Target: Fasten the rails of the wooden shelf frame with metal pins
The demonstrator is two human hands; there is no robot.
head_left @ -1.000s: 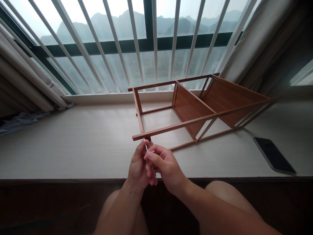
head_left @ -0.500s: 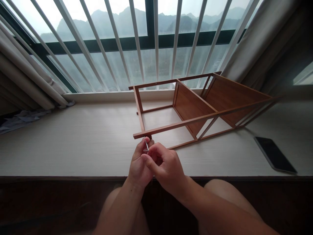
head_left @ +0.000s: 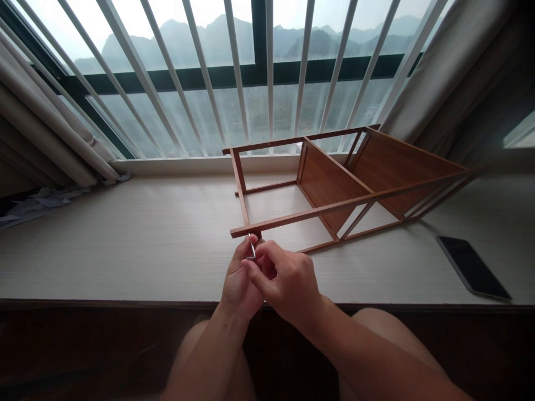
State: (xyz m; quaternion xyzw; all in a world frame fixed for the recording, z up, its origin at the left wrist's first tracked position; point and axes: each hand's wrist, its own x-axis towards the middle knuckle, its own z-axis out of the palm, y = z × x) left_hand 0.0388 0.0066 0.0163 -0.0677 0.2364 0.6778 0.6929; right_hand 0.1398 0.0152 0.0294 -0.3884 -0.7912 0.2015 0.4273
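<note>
Shelf lies on its side, probably for easier reach; left hand pinches the bent key, perhaps to steady it; whether right hand grips, I cannot tell

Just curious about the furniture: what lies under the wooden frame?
The pale ledge shows through gaps in the wooden frame; anything its brown panels cover is hidden.

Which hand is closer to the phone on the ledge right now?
Right. The right hand is to the left of the phone, well apart from it. The left hand is farther left, at the near corner of the wooden frame.
</note>
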